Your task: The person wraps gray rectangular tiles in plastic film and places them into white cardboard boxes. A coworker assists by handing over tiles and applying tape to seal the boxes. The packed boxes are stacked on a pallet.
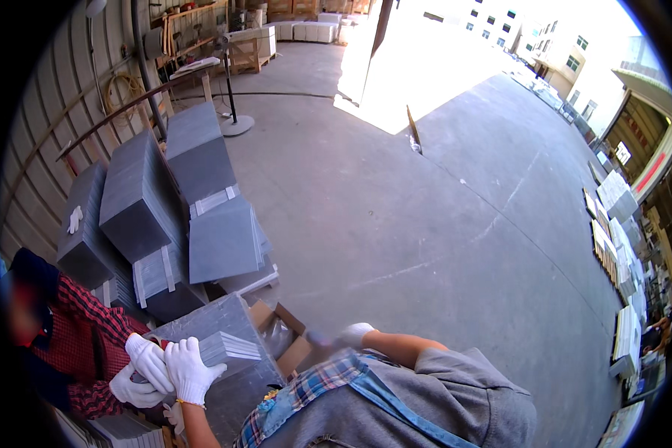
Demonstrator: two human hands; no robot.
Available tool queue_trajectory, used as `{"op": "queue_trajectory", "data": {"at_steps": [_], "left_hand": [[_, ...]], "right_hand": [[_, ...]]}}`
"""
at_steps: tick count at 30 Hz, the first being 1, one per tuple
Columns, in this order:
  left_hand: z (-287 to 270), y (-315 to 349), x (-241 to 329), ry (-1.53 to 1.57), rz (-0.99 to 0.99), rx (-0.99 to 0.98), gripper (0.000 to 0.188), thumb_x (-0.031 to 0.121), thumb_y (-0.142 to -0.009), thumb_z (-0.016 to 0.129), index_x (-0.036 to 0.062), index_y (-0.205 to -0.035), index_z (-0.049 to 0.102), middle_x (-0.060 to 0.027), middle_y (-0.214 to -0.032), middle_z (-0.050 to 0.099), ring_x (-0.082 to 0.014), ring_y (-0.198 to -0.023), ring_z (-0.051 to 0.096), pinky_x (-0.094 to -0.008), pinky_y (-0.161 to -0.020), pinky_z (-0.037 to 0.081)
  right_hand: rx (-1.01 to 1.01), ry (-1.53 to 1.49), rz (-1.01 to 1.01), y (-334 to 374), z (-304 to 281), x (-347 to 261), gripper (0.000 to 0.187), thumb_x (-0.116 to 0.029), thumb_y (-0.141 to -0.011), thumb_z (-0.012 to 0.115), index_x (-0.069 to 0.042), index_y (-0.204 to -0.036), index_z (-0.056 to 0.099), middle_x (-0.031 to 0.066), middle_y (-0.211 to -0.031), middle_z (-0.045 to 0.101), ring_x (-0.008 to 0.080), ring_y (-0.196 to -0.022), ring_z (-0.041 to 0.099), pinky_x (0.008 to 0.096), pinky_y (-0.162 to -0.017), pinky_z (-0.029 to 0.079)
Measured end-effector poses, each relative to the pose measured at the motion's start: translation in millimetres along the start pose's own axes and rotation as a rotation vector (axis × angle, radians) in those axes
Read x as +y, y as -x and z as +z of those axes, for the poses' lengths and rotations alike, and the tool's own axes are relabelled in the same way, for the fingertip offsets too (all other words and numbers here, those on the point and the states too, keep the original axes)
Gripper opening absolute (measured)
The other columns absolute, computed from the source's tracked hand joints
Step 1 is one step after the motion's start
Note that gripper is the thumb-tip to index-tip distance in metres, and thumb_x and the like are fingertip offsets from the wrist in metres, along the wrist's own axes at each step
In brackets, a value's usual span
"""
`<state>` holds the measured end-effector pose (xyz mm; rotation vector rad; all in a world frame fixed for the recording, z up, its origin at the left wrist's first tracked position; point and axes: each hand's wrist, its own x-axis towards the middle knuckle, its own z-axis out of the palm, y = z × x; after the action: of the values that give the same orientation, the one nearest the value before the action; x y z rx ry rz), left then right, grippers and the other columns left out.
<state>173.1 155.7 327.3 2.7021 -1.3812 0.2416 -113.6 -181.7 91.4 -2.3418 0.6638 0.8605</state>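
Steadying the grey slab stack (pixel 228 349) toward seven o'clock seems the step: the left hand (pixel 190 369), thumb spread, sits at its nine-o'clock end; whether it or the right hand (pixel 357 334), near six, grips anything, I can't tell. Next needs timing with the co-worker's hands (pixel 148 362).

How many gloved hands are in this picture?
4: the left hand near grey slabs, a co-worker's two hands left of it, the right hand beside the open box. Others may be hidden.
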Motion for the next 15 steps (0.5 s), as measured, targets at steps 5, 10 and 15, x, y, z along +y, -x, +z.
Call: {"op": "queue_trajectory", "data": {"at_steps": [5, 10, 15], "left_hand": [[6, 3, -4, 0.062, -0.007, 0.013, 0.071, 0.043, -0.045, 0.094, 0.0087, -0.093, 0.054, -0.0137, -0.09, 0.06, -0.0343, -0.092, 0.056, -0.0447, -0.089, 0.041], [6, 3, -1, 0.083, -0.009, -0.002, 0.073, 0.043, -0.046, 0.094, 0.008, -0.097, 0.055, -0.0143, -0.092, 0.059, -0.0347, -0.094, 0.056, -0.0453, -0.09, 0.042], [4, 2, 0, 0.101, -0.032, -0.023, 0.073, 0.043, -0.046, 0.094, 0.0077, -0.098, 0.056, -0.0142, -0.093, 0.06, -0.0346, -0.095, 0.056, -0.0453, -0.09, 0.042]], "right_hand": [[-0.01, 0.004, 0.029, 10, -19, -11, 0.04, -0.028, -0.084, 0.063, -0.01, -0.118, 0.072, 0.0195, -0.12, 0.069, 0.0396, -0.114, 0.065, 0.0466, -0.096, 0.052], [-0.024, -0.012, 0.046, 4, 9, 16, 0.04, -0.03, -0.086, 0.06, -0.009, -0.117, 0.072, 0.0193, -0.121, 0.069, 0.0386, -0.114, 0.065, 0.0469, -0.096, 0.052], [-0.072, 0.054, 0.068, 11, 0, 24, 0.041, -0.034, -0.086, 0.062, -0.01, -0.117, 0.073, 0.0184, -0.122, 0.07, 0.0371, -0.115, 0.065, 0.0461, -0.096, 0.053]]}}
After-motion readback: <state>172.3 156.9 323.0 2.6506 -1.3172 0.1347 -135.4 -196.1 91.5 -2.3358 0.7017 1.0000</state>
